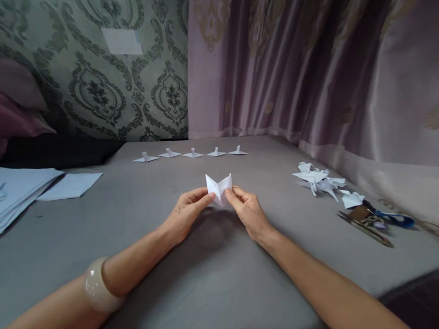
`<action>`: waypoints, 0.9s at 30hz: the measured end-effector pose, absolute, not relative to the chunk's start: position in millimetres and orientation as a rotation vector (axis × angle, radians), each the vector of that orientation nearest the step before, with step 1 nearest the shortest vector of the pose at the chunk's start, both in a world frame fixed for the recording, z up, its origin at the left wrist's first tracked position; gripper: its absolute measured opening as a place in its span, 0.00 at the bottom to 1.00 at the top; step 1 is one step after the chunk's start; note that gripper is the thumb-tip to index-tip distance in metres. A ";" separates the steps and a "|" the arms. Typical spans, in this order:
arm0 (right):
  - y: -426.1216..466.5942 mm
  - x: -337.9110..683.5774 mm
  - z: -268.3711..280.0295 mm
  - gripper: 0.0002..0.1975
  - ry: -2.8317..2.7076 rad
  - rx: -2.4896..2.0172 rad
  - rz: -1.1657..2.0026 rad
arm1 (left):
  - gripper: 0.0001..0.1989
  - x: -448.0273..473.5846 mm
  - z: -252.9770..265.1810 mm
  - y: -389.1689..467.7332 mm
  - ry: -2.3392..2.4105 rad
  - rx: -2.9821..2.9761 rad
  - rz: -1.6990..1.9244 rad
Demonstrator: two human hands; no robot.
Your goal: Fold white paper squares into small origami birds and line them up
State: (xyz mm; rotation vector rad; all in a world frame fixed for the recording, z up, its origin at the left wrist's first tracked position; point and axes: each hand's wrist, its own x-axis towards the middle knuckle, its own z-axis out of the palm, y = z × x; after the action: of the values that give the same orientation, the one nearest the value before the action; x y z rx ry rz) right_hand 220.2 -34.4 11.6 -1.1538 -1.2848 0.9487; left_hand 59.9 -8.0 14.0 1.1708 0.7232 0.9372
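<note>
Between my two hands is a small piece of folded white paper [218, 188], its two pointed tips spread upward in a V. My left hand [190, 208], with a pale bangle [102, 285] on the forearm, pinches the paper's left side between thumb and fingers. On the right side, my right hand [249, 210] grips it the same way, thumb on the near face. The paper is held just above the grey surface [212, 283]. My fingers behind the paper are partly hidden.
Several folded paper figures [193, 153] stand in a row at the back. More white figures [315, 179] lie heaped at the right, near keys with a blue strap [394, 218] and a slim pointed tool [366, 229]. Paper sheets [17, 192] are stacked at the left. A curtain [285, 64] hangs behind.
</note>
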 end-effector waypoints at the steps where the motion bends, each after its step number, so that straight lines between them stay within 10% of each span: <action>1: -34.9 220.2 12.7 0.16 -1.282 -1.144 0.947 | 0.16 60.0 13.9 -7.9 0.723 1.167 0.938; 27: -30.8 226.1 10.1 0.26 -1.093 -1.252 0.996 | 0.14 62.0 22.5 -10.7 0.956 1.186 1.070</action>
State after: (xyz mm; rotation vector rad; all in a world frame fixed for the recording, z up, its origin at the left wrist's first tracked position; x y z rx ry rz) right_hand 226.1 -30.8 10.1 -1.2521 -1.0929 0.9957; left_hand 62.0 -10.7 22.5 1.1862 0.9558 1.0702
